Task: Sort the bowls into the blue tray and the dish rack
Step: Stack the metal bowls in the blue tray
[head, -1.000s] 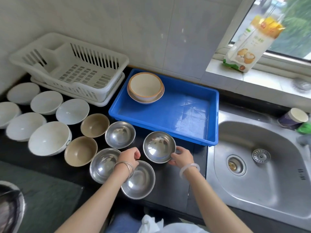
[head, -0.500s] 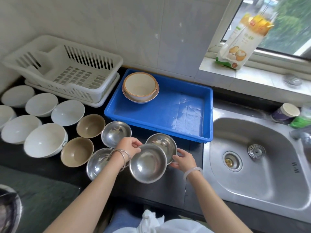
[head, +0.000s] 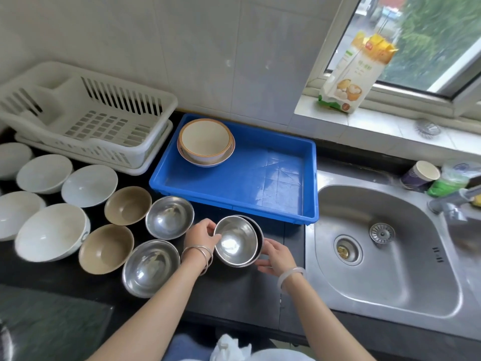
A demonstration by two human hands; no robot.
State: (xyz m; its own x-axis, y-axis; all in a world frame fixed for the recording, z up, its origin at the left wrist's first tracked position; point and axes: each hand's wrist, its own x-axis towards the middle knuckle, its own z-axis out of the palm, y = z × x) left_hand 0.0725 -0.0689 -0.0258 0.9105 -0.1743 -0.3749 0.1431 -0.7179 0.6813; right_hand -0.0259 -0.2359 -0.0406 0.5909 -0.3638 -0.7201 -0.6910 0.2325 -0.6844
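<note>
Just in front of the blue tray (head: 309,178), I'm nesting one steel bowl (head: 235,241) into another, left hand (head: 201,234) pinching its slick, light rim, right hand (head: 276,256) cupping the lower bowl.

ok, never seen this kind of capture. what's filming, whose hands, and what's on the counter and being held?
There is no robot here: one wide-angle camera worn on a person's head looks down at their own bare hands, so there is one view only.

The left hand holds a steel bowl by its rim, set into a second steel bowl beneath it. The right hand steadies that pair from the other side.

On the dark counter sit two more steel bowls, two tan bowls and several white bowls. Behind them stand an empty white dish rack and a blue tray already holding cream bowls stacked in its far left corner. A steel sink lies to the right.
</note>
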